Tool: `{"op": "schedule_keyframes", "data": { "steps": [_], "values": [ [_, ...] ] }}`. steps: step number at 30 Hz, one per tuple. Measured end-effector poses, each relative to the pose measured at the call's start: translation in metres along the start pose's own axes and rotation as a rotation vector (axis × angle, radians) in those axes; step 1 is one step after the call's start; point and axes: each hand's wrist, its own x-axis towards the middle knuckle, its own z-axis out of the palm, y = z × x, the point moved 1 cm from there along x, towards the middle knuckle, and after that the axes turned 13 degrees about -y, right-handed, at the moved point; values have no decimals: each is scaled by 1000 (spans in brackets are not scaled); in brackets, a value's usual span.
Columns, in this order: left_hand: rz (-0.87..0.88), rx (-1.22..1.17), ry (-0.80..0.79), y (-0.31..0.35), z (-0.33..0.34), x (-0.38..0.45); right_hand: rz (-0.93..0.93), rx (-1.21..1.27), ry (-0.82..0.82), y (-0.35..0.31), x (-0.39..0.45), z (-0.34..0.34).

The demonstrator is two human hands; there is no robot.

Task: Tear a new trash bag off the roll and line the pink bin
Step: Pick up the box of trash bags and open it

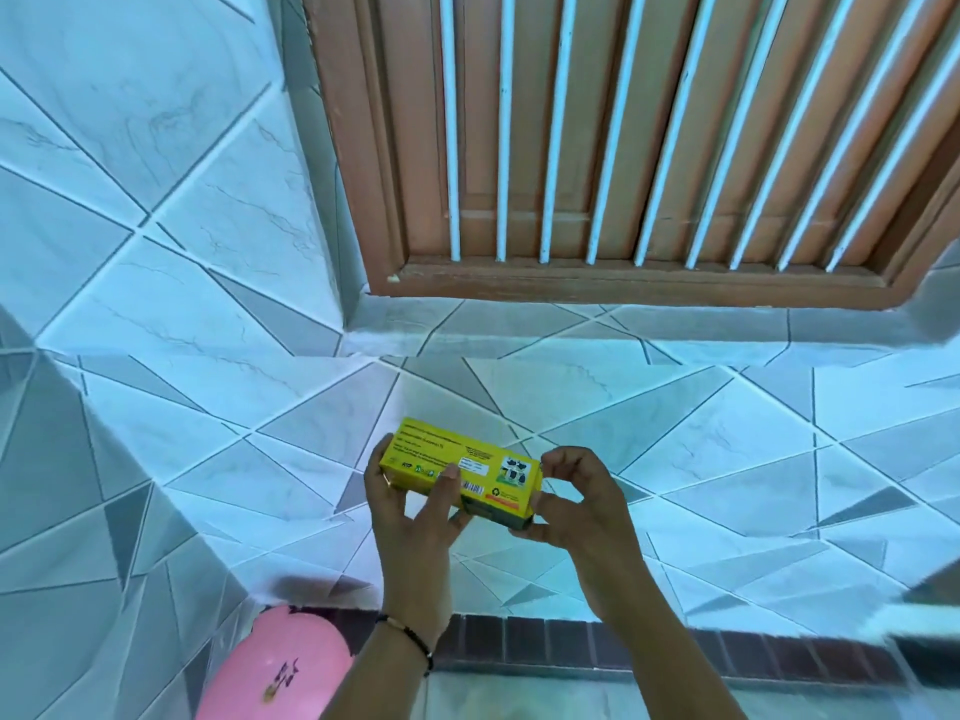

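At the centre of the frame we see a yellow box (pixel 462 472) held over a tiled floor (pixel 727 449). The left hand (pixel 415 506) grips its left end; the right hand (pixel 574 498) pinches its right end. The pink bin (pixel 275 667) sits at the lower left.

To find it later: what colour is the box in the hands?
Yellow box, with small printed labels; the head view shows it best.

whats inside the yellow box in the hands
Nothing inside shows. The yellow box is closed, held by the left hand at one end and the right hand at the other. Only its printed outside, with a barcode, is visible; any roll of bags is covered by the cardboard.
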Motion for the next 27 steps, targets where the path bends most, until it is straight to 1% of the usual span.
{"op": "schedule_keyframes", "data": {
  "steps": [6,11,13,16,18,25,27],
  "values": [
    [9,-27,34,3,-1,-11,40,-50,-98,-8,-6,1],
    [19,-14,-16,14,9,-2,12,-62,-108,-20,-2,0],
    [27,-11,-29,17,12,3,-4,-156,-94,-22,1,2],
    [45,-12,-19,22,11,8,-53,-379,-79,-23,3,12],
    [50,-3,-18,25,8,11,-84,-444,-70,-22,3,18],
    [29,-40,-14,26,-11,21,-125,-375,-14,-15,10,33],
    [12,-84,1,26,-15,24,-141,-315,33,-12,13,32]
  ]
}}
